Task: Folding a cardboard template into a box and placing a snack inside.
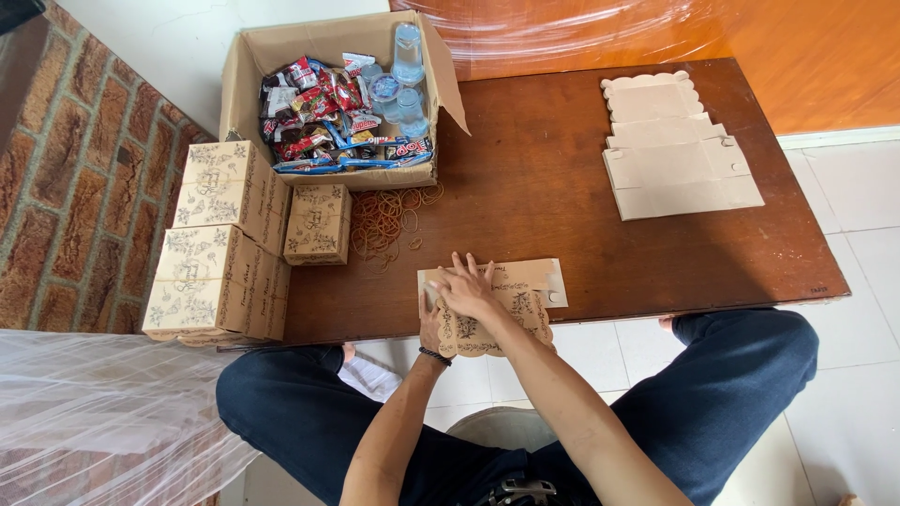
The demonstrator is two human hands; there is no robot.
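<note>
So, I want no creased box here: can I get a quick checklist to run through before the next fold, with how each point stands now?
1. Flat box blank lies on the table: ok, though its scalloped flap overhangs the near edge.
2. Both hands on the blank: ok; right hand presses on top, left hand sits under it at the edge.
3. Left hand's grip: cannot tell, mostly hidden.
4. Rubber bands clear of the blank: ok, apart.
5. Spare blanks stacked at the far right: ok.
6. Finished boxes out of the way at the left: ok.

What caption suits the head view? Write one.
Both hands press a flat patterned box blank at the wooden table edge, beside finished boxes.
</note>
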